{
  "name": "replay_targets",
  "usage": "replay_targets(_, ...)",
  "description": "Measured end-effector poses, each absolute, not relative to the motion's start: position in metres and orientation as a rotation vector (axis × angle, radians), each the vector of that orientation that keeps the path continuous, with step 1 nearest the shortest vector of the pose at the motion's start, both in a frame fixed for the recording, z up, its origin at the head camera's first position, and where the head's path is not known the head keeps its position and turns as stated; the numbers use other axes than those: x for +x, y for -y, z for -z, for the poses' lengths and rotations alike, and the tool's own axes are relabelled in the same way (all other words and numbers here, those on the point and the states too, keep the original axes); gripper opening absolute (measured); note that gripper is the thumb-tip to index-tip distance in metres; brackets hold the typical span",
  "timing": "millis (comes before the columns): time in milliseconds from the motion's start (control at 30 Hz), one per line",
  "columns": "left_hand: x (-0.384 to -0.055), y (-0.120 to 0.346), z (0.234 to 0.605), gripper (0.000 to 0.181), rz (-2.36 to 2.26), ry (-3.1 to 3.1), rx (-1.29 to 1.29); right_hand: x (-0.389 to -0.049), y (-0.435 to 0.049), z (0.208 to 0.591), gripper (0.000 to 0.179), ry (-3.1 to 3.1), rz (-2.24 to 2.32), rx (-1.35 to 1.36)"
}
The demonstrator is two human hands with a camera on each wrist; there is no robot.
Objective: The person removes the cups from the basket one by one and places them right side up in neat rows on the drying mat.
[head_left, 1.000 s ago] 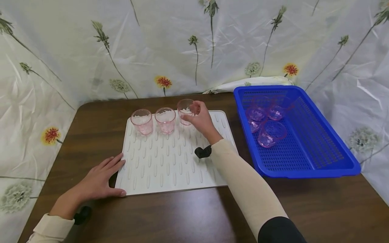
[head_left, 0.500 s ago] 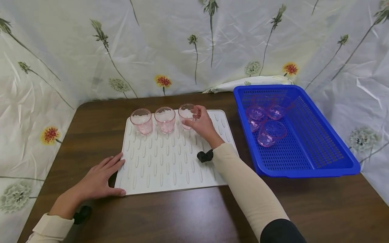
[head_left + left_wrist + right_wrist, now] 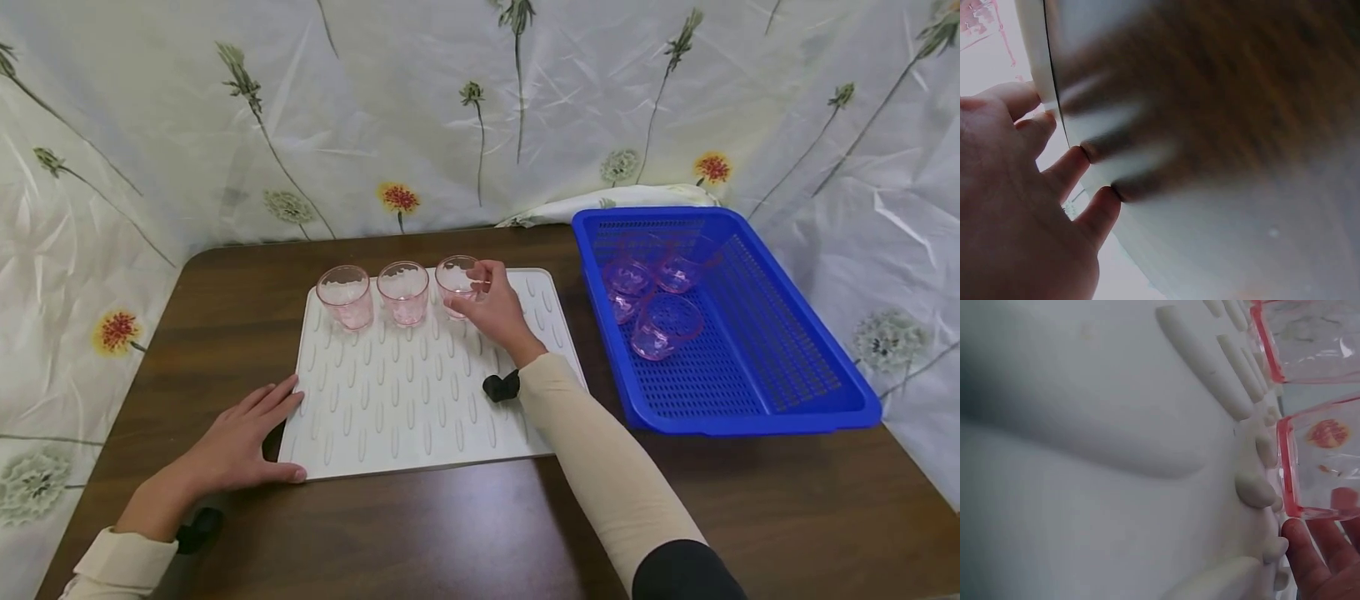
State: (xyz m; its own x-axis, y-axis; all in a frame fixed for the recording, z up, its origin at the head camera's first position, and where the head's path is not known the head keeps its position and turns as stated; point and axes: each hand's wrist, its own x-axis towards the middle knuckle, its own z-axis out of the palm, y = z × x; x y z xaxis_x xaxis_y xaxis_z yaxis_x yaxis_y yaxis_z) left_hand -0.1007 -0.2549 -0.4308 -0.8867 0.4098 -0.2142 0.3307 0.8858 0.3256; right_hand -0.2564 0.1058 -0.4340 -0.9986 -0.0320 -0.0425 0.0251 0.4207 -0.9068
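Note:
My right hand (image 3: 497,310) holds a clear pink glass (image 3: 454,282) by its right side, upright at the back of the white ridged mat (image 3: 420,417). To its left stand a second pink glass (image 3: 403,292) and a third pink glass (image 3: 347,296), both upright in the same row. In the right wrist view, fingers (image 3: 1307,556) lie along the held glass (image 3: 1319,469), whose base is at the ridges, with a neighbouring glass (image 3: 1310,344) beyond. My left hand (image 3: 232,442) rests with spread, fairly straight fingers and thumb at the mat's left edge.
Right of the mat, a blue plastic basket (image 3: 750,421) contains several more pink glasses (image 3: 666,327), tilted or lying about its left half. Everything stands on a dark wooden table (image 3: 405,542). A flowered sheet (image 3: 435,125) hangs behind the table's back edge.
The right hand has brought the held glass slightly down and toward me, into line with the other two. The left hand has kept its place on the mat's edge.

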Motion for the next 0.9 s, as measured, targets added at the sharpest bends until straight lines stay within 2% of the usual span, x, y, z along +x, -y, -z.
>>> replay_targets(400, -0.101, 0.254, 0.433, 0.108, -0.413, -2.767, 0.558, -0.254, -0.105, 0.439, 0.077, -2.537, 1.773, 0.028)
replay_targets(633, -0.102, 0.253, 0.432, 0.11, -0.41, -2.753, 0.561, -0.25, -0.11, 0.434, 0.097, -2.584, 1.657, 0.006)
replay_targets(900, -0.1, 0.257, 0.431, 0.107, -0.402, -2.775, 0.572, -0.247, -0.114, 0.417, 0.075, -2.55, 1.756, -0.084)
